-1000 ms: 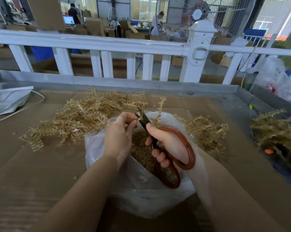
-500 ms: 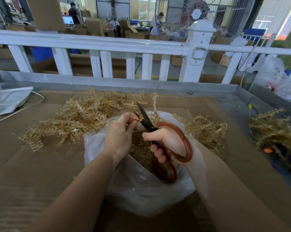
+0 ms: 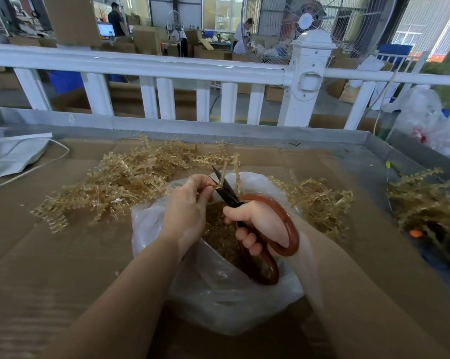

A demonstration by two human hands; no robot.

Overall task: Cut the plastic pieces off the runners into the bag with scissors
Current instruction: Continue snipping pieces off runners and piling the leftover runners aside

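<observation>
- At the centre of the head view, above the mouth of a clear plastic bag, the two hands meet over the work.
- Left hand: fingers and thumb curled, pinching a thin golden runner that rises from the fingertips.
- Right hand: fingers curled through the reddish-brown handle loops of the scissors, thumb side in the upper loop, remaining fingers wrapped round the lower one.
- Scissor blades: dark, pointing up and away from the person, slightly parted, with the runner lying between or against them just beside the left fingertips; whether the blades touch it cannot be told.
- Bag: stands open on the cardboard-covered tabletop, directly beneath both hands; a mass of small golden cut pieces lies inside it.
- Uncut runners: a large tangled heap on the tabletop behind and to the left of the bag; a smaller heap just right of the bag.
- A further golden heap lies well apart at the right edge.
- Far left: grey sheet material with a white cord looped beside it.
- Background: a white railing borders the tabletop's far side; a large fan stands beyond it.
</observation>
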